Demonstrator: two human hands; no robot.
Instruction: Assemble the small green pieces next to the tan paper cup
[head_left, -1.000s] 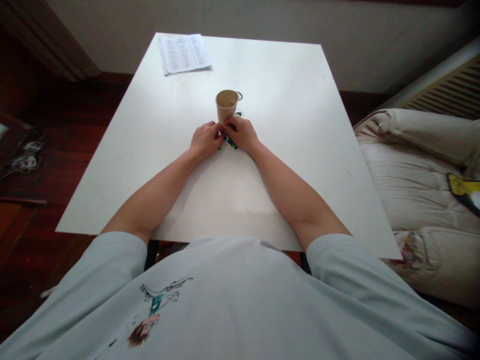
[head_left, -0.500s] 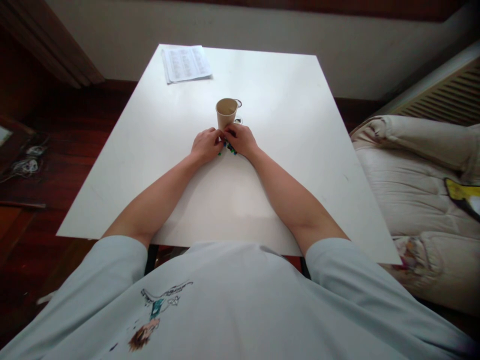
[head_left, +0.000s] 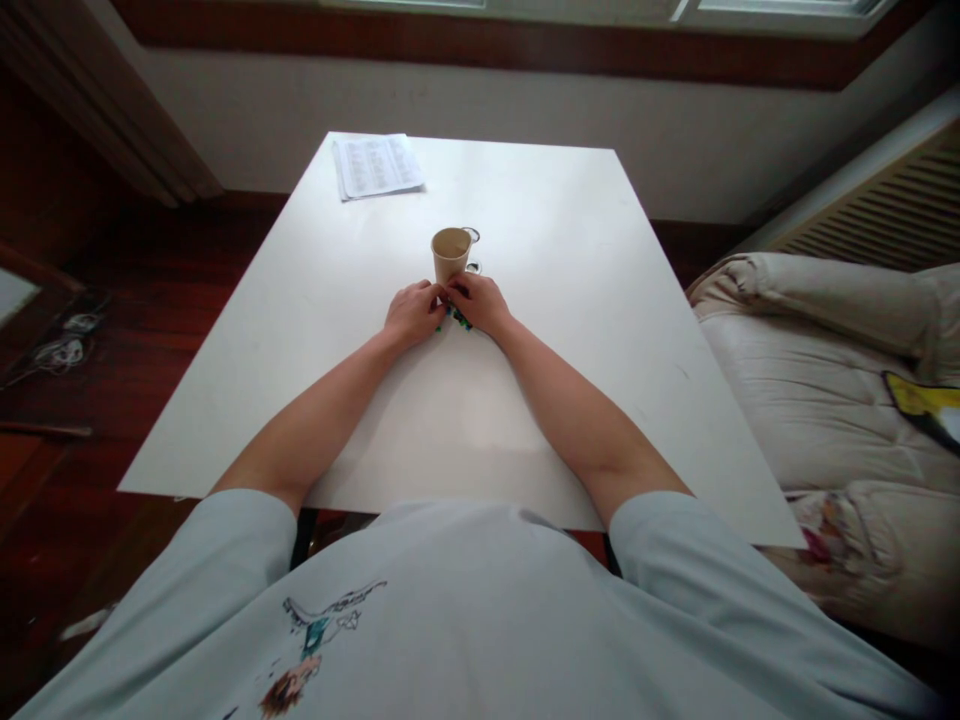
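My left hand [head_left: 415,311] and my right hand [head_left: 481,303] meet at their fingertips, just in front of a tan paper cup [head_left: 450,262] that stands upright. Fingers of both hands are pinched together; whatever they hold is too small and too hidden to make out. Beneath and between them lie several tiny green, blue and dark pieces [head_left: 460,318], partly covered by the hands. A thin dark ring [head_left: 472,235] shows at the cup's right rim. Right behind my right hand is a small round item [head_left: 473,268], whose kind I cannot tell.
The white table [head_left: 540,430] carries all of this. A stack of printed sheets [head_left: 379,166] lies at its far left corner. To the right stands a cushioned beige sofa [head_left: 810,380] with a yellow and black item [head_left: 926,400] on it. Cables [head_left: 64,345] lie on the floor at left.
My view has tilted up, so the table and hands sit lower in the picture and the window ledge shows. Both hands keep their place and pinch in front of the cup.
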